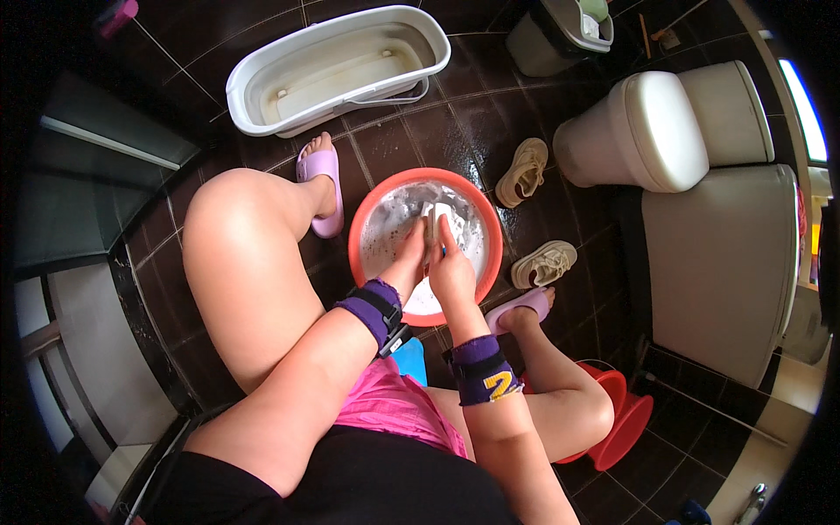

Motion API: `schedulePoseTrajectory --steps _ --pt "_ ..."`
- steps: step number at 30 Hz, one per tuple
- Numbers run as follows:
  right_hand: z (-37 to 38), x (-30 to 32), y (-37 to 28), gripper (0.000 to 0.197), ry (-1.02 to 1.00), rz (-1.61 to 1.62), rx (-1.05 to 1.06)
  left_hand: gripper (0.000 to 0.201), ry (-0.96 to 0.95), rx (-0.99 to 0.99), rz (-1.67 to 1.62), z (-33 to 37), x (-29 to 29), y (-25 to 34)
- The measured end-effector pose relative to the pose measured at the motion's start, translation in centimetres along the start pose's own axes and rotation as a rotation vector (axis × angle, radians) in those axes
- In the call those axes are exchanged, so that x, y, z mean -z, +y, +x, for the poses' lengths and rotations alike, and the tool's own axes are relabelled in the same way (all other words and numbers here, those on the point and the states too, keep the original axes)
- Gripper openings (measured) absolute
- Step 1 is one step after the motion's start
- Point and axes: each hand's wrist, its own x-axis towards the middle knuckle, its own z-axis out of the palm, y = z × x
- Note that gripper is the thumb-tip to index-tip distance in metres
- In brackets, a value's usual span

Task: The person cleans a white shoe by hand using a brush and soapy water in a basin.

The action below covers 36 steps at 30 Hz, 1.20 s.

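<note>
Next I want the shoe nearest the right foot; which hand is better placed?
Likely the right hand: it is nearer that shoe, right of the basin, while the left hand is farther. Both hold a white item.

I see from afar a white tub (293,122) on dark tiles (381,147), a bin (547,44), and a toilet (669,131) at the right.

2 shoes (544,264) R of basin (356,241), w/ toilet (667,127) further R.
</note>
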Motion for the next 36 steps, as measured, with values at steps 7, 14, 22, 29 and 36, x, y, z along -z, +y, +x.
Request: schedulePoseTrajectory --steps 7,14,22,29,36 --pt "-6.4 -0.6 0.6 0.049 -0.023 0.168 0.091 0.047 -0.014 0.096 -0.181 -1.1 0.4 0.7" --pt "0.0 -0.3 1.0 0.048 -0.03 0.058 -0.037 0.043 0.103 0.058 0.022 -3.5 -0.9 -0.3" --pt "-5.9 0.0 0.0 0.051 -0.082 0.046 0.062 0.044 0.059 -0.029 -0.053 -1.4 1.6 0.0" --pt "-1.9 -1.0 -0.3 0.048 -0.084 0.037 0.048 0.048 -0.011 -0.006 -0.167 -1.2 1.5 0.3" --pt "-4.7 -0.4 -1.2 0.051 -0.113 0.026 0.12 0.05 0.173 0.045 -0.067 -0.6 3.3 0.6"
